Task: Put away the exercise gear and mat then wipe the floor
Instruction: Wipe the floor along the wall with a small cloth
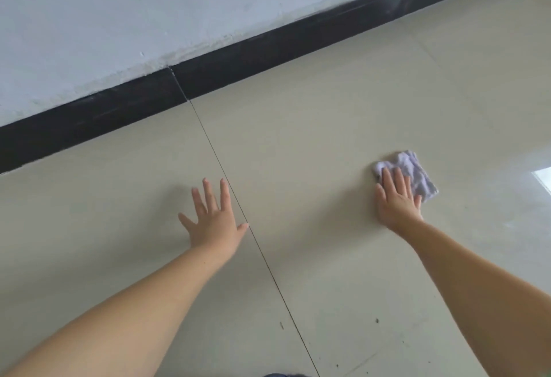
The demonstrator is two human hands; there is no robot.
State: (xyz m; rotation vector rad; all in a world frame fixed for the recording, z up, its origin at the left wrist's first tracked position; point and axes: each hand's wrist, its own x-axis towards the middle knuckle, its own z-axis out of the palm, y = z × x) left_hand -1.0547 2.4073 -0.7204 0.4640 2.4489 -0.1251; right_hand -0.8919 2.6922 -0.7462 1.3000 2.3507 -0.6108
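— On the pale beige glossy tiled floor (328, 138), right of the thin dark grout line (238, 212), what is the right hand (398, 200) doing?

— It is lying palm down on a small crumpled pale lilac cloth (414, 172), fingers straight and close together, pressing the cloth flat against the tile rather than clamping it. The cloth is sticking out beyond the fingertips on the far and right sides.

— And the left hand (213, 224)?

— It is resting empty on the floor, well apart from the cloth, fingers spread wide, with the thumb reaching to the grout line. I cannot tell for sure whether the palm is bearing weight or only touching.

— What is lying farther off?

— A black skirting strip (268, 48) is running slantwise along the far edge of the floor, under a white painted wall (149, 4). A few dark specks (377, 320) are sitting on the near tile, between the two bare forearms.
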